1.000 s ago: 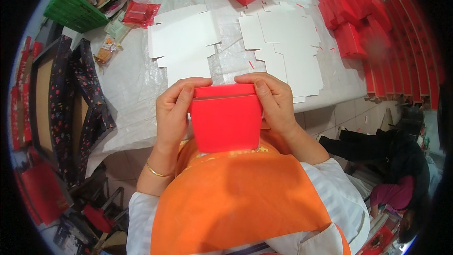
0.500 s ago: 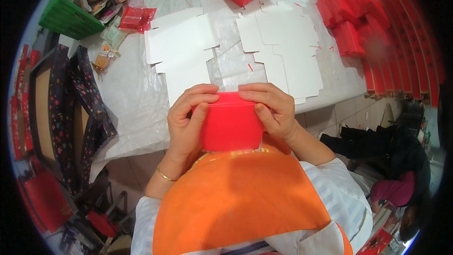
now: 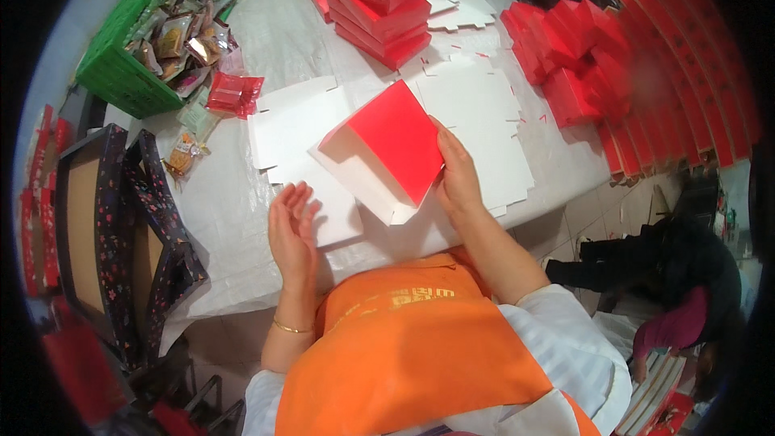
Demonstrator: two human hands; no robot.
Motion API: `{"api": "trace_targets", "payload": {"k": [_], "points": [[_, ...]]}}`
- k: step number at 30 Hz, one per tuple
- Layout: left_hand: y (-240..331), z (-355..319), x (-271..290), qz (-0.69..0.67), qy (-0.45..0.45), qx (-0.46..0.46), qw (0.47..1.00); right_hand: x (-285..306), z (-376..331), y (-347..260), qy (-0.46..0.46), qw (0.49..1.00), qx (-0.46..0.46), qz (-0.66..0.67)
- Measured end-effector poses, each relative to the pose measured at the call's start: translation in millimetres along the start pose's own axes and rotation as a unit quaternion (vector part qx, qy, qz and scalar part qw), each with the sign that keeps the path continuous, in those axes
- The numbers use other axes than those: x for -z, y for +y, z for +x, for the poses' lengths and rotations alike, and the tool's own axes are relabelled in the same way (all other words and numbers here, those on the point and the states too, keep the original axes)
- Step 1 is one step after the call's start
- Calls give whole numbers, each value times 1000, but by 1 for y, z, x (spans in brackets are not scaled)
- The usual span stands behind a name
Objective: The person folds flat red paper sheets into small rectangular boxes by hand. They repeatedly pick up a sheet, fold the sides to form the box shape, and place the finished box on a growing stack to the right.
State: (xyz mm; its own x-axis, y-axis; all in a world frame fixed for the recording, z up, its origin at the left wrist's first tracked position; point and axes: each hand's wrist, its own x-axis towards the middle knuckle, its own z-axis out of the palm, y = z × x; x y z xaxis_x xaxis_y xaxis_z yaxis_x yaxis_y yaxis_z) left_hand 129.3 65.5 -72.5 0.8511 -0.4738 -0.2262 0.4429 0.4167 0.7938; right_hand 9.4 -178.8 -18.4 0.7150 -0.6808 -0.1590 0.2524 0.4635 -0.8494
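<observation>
A red cardboard box (image 3: 393,139), white inside, is tilted above the middle of the table with its opening toward the lower left. My right hand (image 3: 458,168) grips its right side, thumb on the red face and the other fingers out of sight. To the left of the box my left hand (image 3: 292,230) hangs with its fingers apart and slightly curled, holding nothing. White unfolded box blanks lie flat under and around the hands, one pile (image 3: 295,117) on the left and another (image 3: 476,109) on the right.
Red boxes (image 3: 379,12) are stacked at the far side, and more red boxes (image 3: 573,56) are heaped far right. A green crate (image 3: 121,73) of wrapped snacks stands far left, several packets beside it. Dark flowered boxes (image 3: 105,250) stand left. Another person (image 3: 686,274) is at the right.
The red box has moved away from my body and turned, now showing its white inside. My left hand has let go and moved aside; my right hand still holds it.
</observation>
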Motion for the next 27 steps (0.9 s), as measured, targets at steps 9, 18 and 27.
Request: {"api": "trace_targets", "payload": {"k": [9,18,27], "points": [[-8,-27,-28,-28,76,-157,984,-70,-45,60,-150,967,-198,-53],[26,-42,-1,61,-5,-68,996,-49,-22,32,-248,932,-43,-261],[23,-58,-12,206,-4,-142,968,-78,-57,46,-242,904,51,-350]]}}
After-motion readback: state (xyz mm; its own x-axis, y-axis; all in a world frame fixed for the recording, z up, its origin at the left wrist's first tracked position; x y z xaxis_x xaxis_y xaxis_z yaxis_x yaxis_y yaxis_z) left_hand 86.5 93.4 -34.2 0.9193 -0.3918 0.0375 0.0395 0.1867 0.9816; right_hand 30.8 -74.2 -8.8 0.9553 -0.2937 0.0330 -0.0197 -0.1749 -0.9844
